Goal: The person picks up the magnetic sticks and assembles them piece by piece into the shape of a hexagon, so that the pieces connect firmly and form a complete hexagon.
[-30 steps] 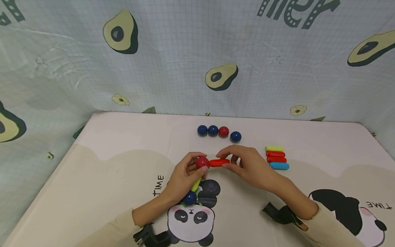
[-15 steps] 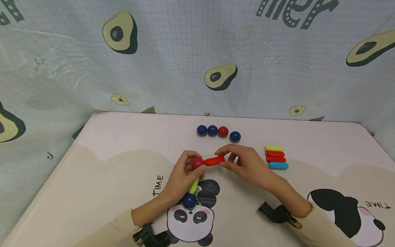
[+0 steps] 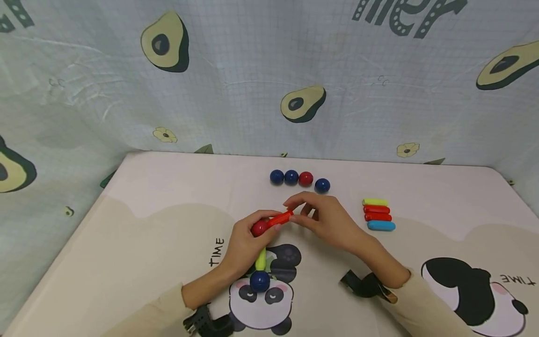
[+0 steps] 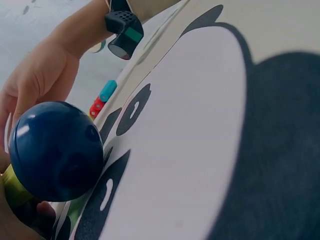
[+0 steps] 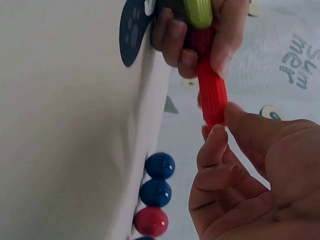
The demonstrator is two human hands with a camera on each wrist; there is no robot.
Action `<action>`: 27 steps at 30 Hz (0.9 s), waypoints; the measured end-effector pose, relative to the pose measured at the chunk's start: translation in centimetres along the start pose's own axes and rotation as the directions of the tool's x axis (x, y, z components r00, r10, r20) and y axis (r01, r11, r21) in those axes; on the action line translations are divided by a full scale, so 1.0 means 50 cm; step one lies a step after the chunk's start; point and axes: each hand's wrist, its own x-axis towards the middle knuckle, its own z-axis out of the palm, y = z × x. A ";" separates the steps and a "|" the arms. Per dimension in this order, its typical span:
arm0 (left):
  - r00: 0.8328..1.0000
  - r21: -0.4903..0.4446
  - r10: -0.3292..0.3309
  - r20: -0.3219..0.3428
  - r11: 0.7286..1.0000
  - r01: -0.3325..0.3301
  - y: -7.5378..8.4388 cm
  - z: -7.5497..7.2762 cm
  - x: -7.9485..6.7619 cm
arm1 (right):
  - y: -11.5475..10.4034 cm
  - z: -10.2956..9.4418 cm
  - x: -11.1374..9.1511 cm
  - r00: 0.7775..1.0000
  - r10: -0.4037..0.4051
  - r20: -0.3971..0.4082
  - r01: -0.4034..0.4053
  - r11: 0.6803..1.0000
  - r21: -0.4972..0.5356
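Head view, left hand (image 3: pixel 245 239) gripping red ball (image 3: pixel 258 228), right hand (image 3: pixel 323 216) arched, pinching red stick (image 3: pixel 280 219)

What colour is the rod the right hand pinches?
The rod is red; it shows best in the right wrist view.

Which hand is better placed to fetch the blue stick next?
Right hand, likely: it's nearer the blue stick and pinches the red stick by its end, while the left hand grips the red ball.

"TIME" (image 3: pixel 216 252) printed twice on table cover (image 3: pixel 156 252) | "mer" (image 3: pixel 406 19) on backdrop sheet (image 3: pixel 236 51)
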 end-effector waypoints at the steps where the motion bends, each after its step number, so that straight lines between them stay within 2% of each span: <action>1: 1.000 -0.002 -0.003 0.001 1.000 0.003 0.000 0.001 0.001 | 0.005 -0.006 0.000 1.000 0.006 -0.010 -0.007 1.000 -0.004; 5: 1.000 -0.035 -0.014 0.020 0.999 0.014 0.003 0.002 0.001 | 0.031 -0.031 -0.001 0.993 0.056 -0.105 -0.059 0.998 -0.027; 9: 0.999 -0.048 -0.019 0.044 0.999 0.021 0.004 0.001 0.001 | 0.065 -0.051 0.000 0.969 0.133 -0.207 -0.143 0.989 -0.036; 12: 0.999 -0.029 -0.007 0.047 1.000 0.008 0.004 0.000 0.000 | 0.087 -0.056 0.000 0.950 0.198 -0.240 -0.209 0.978 -0.024; 15: 0.999 -0.007 0.008 0.045 1.000 -0.007 0.003 -0.002 0.001 | 0.102 -0.055 0.000 0.939 0.240 -0.245 -0.252 0.968 -0.018; 19: 0.999 -0.003 0.007 0.048 1.000 -0.007 0.001 -0.002 0.000 | 0.116 -0.051 -0.002 0.938 0.252 -0.237 -0.265 0.964 -0.021; 27: 0.999 0.011 -0.002 0.046 1.000 0.002 0.003 -0.002 0.000 | 0.133 -0.043 -0.004 0.955 0.274 -0.116 -0.277 0.961 -0.011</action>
